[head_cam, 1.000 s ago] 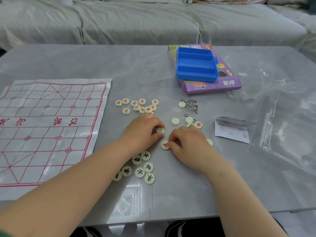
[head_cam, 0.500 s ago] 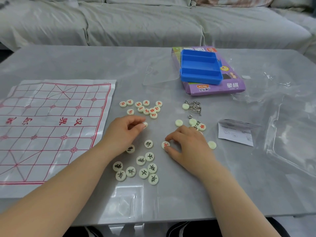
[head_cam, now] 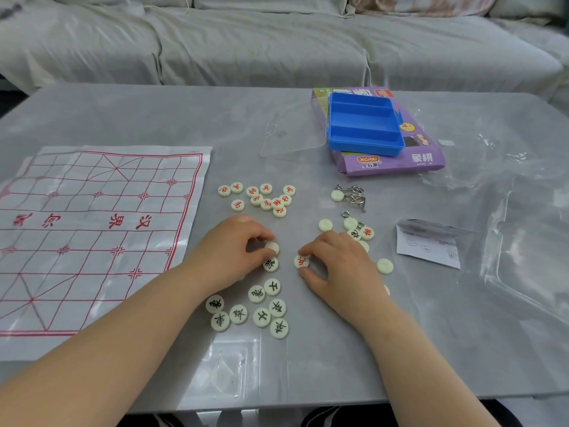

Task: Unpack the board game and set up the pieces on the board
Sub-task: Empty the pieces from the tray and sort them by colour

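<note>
- Pieces, cream discs, lie loose on the grey table (head_cam: 308,365), mid-frame, none on the board (head_cam: 92,235).
- Left hand (head_cam: 229,257): fingertips pinched on a blank-faced disc (head_cam: 272,248), thumb and forefinger closed on its edge; disc sits at table level, just above a black-marked disc (head_cam: 271,264).
- Right hand (head_cam: 341,269): thumb and forefinger closed around a red-marked disc (head_cam: 301,261), which lies flat on the table; cannot tell whether it is lifted.
- The two hands are near each other, apart, fingertips facing inward.
- Black group (head_cam: 255,309): discs with black characters clustered just below the left hand, face up, some touching.
- Red group (head_cam: 261,198): discs with red characters clustered beyond the left hand, several touching.
- More discs beyond and right of the right hand, mostly face-down; one (head_cam: 385,266) lies alone to its right.
- Metal rings (head_cam: 352,195) lie beyond those discs, one disc touching them.
- Board: white sheet with red grid, flat at the left, creased.
- Blue tray (head_cam: 365,124) sits on the purple box (head_cam: 400,161) at the far side.
- Leaflet (head_cam: 428,248) and clear wrap (head_cam: 508,211) lie at the right.
</note>
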`<state>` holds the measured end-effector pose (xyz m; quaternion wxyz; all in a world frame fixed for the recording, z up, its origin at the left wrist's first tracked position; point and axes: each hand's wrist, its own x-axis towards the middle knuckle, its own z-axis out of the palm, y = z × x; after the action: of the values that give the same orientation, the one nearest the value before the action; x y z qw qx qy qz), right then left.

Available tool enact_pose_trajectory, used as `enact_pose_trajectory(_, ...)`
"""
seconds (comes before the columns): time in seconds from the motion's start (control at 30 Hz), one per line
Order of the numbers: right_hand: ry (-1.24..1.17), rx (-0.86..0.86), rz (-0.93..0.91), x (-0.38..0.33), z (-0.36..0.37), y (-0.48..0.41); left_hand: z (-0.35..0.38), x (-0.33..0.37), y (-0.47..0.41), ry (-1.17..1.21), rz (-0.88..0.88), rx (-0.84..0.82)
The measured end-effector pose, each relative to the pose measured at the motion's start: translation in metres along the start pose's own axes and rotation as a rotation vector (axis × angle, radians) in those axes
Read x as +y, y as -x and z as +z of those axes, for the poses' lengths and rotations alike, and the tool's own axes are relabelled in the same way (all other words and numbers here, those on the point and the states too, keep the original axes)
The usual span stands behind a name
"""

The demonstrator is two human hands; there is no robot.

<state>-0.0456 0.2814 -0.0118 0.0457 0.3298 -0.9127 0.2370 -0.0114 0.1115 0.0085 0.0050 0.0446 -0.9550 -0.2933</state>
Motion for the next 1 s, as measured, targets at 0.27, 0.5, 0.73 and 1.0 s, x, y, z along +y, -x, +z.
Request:
enact_pose_trajectory(0.27,0.007,-0.069,0.063,-0.006,-0.007,-0.007,-0.006,0.007,-0.010,0.081,-0.123,-0.116)
enact_pose_trajectory(0.5,0.168,-0.108,0.147,-0.010,0.002,-0.053,-0.009,0.002,-0.014,0.048,-0.114,0.256)
enact_pose_trajectory(0.73,0.174,-0.030,0.180,0.005,-0.008,-0.064,-0.007,-0.014,-0.029,-0.249,0.057,0.236)
enact_pose_trajectory(1.0,0.225,-0.090,0.264,0.025,-0.018,-0.037,-0.007,-0.016,-0.017,-0.350,0.262,0.194)
